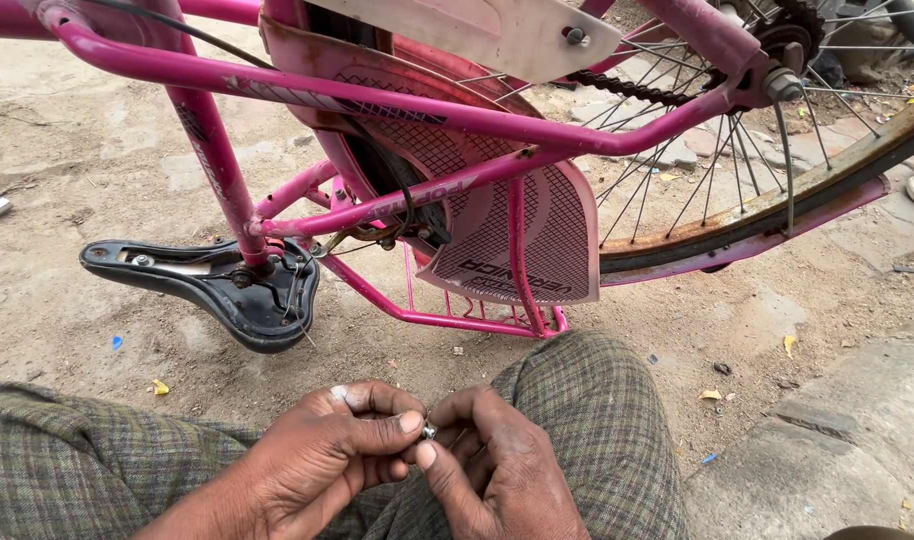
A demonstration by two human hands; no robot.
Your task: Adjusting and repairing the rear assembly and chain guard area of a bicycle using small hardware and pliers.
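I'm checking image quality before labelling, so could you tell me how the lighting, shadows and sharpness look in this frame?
Head view: soft, even daylight, no glare and only faint shadows under the upturned pink bicycle; the left hand and right hand are sharp, though the small metal part between them is too tiny to identify; the wheel rim bows slightly near the edge.

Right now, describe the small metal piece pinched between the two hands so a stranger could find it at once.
Start at the upside-down pink bicycle resting on its black saddle, then drop to the checked cloth over the knees at the bottom. There the left hand and right hand meet fingertip to fingertip. The small metal piece between them is the only shiny silver speck there.
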